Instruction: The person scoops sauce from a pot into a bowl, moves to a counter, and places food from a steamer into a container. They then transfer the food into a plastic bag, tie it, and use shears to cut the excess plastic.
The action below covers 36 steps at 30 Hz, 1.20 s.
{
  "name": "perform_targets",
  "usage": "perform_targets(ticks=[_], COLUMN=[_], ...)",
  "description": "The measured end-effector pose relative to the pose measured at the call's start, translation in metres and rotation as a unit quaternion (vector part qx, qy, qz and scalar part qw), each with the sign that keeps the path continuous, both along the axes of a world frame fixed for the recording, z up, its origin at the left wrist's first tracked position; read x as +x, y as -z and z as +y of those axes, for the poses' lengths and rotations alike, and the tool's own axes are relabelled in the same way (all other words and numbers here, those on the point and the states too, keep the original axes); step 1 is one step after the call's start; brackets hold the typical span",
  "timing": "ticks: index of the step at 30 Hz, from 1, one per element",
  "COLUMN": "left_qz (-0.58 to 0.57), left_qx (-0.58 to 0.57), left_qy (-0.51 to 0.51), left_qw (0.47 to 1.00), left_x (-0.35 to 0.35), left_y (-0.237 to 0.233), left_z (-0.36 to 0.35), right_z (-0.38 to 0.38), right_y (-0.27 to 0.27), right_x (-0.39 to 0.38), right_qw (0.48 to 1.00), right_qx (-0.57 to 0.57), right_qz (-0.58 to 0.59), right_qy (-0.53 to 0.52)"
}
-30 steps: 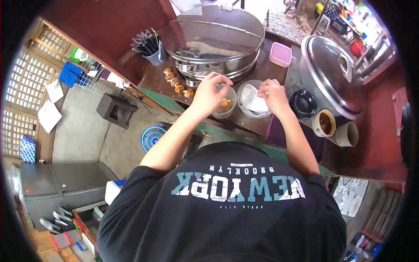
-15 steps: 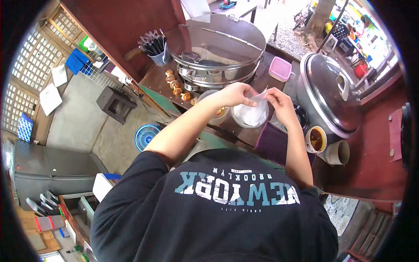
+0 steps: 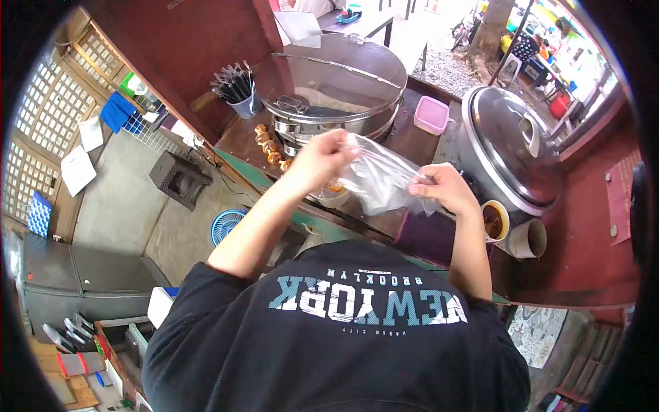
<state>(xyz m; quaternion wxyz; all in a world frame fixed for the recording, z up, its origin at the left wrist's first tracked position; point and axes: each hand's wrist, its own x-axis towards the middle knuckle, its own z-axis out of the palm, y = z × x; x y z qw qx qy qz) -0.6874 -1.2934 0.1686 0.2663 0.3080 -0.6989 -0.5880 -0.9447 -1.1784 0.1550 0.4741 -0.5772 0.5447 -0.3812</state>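
Observation:
A clear plastic bag (image 3: 381,180) is stretched between my two hands above the counter. My left hand (image 3: 321,159) is closed on its upper left side, and my right hand (image 3: 449,189) pinches it at the right. Just below my left hand, a small tub (image 3: 335,197) with something orange inside shows in part. Past my left wrist lies a row of orange-brown food pieces (image 3: 269,147). The bag and my hands cover the counter behind them, so the round clear bowl seen there earlier cannot be made out.
A large round steamer (image 3: 329,103) stands behind the bag, with a bucket of black-handled utensils (image 3: 244,99) on its left. On the right are a pink-lidded box (image 3: 432,115), a big lidded pot (image 3: 511,147), a cup of brown sauce (image 3: 494,221) and a grey cup (image 3: 527,239).
My hands have moved apart, pulling the bag out wide; before, they were close together over the clear bowl. My left hand went left, and my right hand came lower.

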Motion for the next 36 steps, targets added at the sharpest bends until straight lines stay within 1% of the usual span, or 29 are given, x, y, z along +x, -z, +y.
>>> perform_targets(ticks=[1, 2, 3, 5, 7, 9, 10, 11, 12, 13, 14, 15, 16, 17, 18, 19, 20, 21, 22, 23, 24, 25, 27, 29, 31, 32, 34, 35, 36], left_qz=[-0.019, -0.025, -0.03, 0.002, 0.045, -0.1, -0.11, -0.12, -0.169, -0.223, -0.223, -0.222, -0.212, -0.186, -0.176, -0.165, -0.154, -0.139, -0.126, -0.112, -0.083, -0.094, -0.153, -0.221, -0.223, -0.211, -0.184, -0.147, -0.107], left_qx=[0.023, 0.031, 0.04, 0.007, -0.015, -0.008, -0.018, -0.026, -0.009, 0.014, -0.088, -0.186, -0.288, -0.31, -0.203, -0.092, -0.117, -0.224, -0.267, -0.309, -0.334, -0.38, -0.397, -0.411, -0.347, -0.319, -0.263, -0.158, -0.051], left_qy=[-0.032, -0.052, -0.072, -0.116, -0.154, -0.177, -0.195, -0.212, -0.2, -0.188, -0.248, -0.306, -0.343, -0.389, -0.351, -0.306, -0.254, -0.27, -0.343, -0.414, -0.457, -0.446, -0.281, -0.254, -0.247, -0.25, -0.252, -0.285, -0.312], left_qw=[0.999, 0.998, 0.996, 0.993, 0.987, 0.979, 0.975, 0.97, 0.965, 0.956, 0.939, 0.907, 0.868, 0.847, 0.897, 0.933, 0.948, 0.926, 0.892, 0.849, 0.82, 0.805, 0.86, 0.847, 0.877, 0.89, 0.913, 0.934, 0.943], left_x=[0.018, 0.033, 0.045, 0.062, 0.081, 0.11, 0.12, 0.13, 0.146, 0.161, 0.169, 0.176, 0.182, 0.181, 0.189, 0.196, 0.201, 0.203, 0.2, 0.199, 0.208, 0.22, 0.238, 0.231, 0.252, 0.26, 0.271, 0.272, 0.271], left_y=[-0.008, -0.012, -0.013, -0.002, 0.013, 0.009, 0.012, 0.018, 0.024, 0.031, 0.044, 0.054, 0.05, 0.043, 0.037, 0.03, 0.021, 0.02, 0.011, 0.004, 0.015, 0.022, 0.022, 0.005, 0.034, 0.042, 0.05, 0.049, 0.048], left_z=[0.001, 0.003, 0.007, 0.016, 0.019, 0.024, 0.027, 0.029, 0.029, 0.032, 0.041, 0.05, 0.058, 0.065, 0.075, 0.084, 0.091, 0.097, 0.104, 0.109, 0.111, 0.114, 0.113, 0.109, 0.101, 0.099, 0.098, 0.1, 0.103], right_z=[0.002, -0.002, -0.004, -0.005, -0.012, -0.017, -0.019, -0.021, -0.025, -0.028, -0.029, -0.033, -0.034, -0.041, -0.045, -0.047, -0.052, -0.056, -0.058, -0.061, -0.064, -0.067, -0.07, -0.071, -0.071, -0.073, -0.078, -0.079, -0.076], right_y=[-0.001, 0.008, 0.005, 0.001, 0.01, 0.002, 0.0, -0.006, -0.002, 0.0, -0.002, 0.003, -0.004, 0.021, 0.015, 0.009, 0.013, 0.021, 0.025, 0.027, 0.031, 0.037, 0.04, 0.037, 0.033, 0.028, 0.04, 0.045, 0.046], right_x=[-0.005, -0.009, -0.002, 0.02, 0.033, 0.061, 0.075, 0.095, 0.111, 0.13, 0.15, 0.169, 0.187, 0.207, 0.223, 0.239, 0.253, 0.267, 0.28, 0.29, 0.302, 0.31, 0.321, 0.328, 0.331, 0.331, 0.34, 0.344, 0.348], right_qw=[0.999, 0.999, 0.994, 0.972, 0.965, 0.979, 0.979, 0.976, 0.988, 0.991, 0.991, 0.998, 0.996, 0.993, 0.995, 0.994, 0.993, 0.991, 0.989, 0.987, 0.986, 0.983, 0.98, 0.979, 0.978, 0.982, 0.985, 0.985, 0.986], right_qx=[0.022, -0.031, -0.04, -0.053, -0.04, -0.027, 0.015, 0.029, 0.04, 0.045, 0.038, -0.025, -0.052, -0.029, -0.019, -0.007, -0.019, -0.03, -0.059, -0.016, -0.021, -0.026, -0.041, -0.03, 0.004, -0.021, -0.032, -0.037, -0.055], right_qz=[-0.027, -0.027, -0.092, -0.22, -0.256, -0.195, -0.197, -0.21, -0.147, -0.123, -0.131, -0.039, 0.001, -0.083, -0.039, 0.004, -0.003, -0.009, -0.027, -0.043, -0.075, -0.107, -0.118, -0.117, -0.108, -0.057, -0.01, 0.013, 0.02], right_qy=[0.003, 0.012, 0.032, 0.068, 0.033, 0.061, 0.057, 0.054, 0.025, 0.009, -0.018, -0.05, -0.072, -0.081, -0.094, -0.107, -0.118, -0.129, -0.135, -0.153, -0.15, -0.148, -0.153, -0.162, -0.176, -0.179, -0.172, -0.165, -0.158])
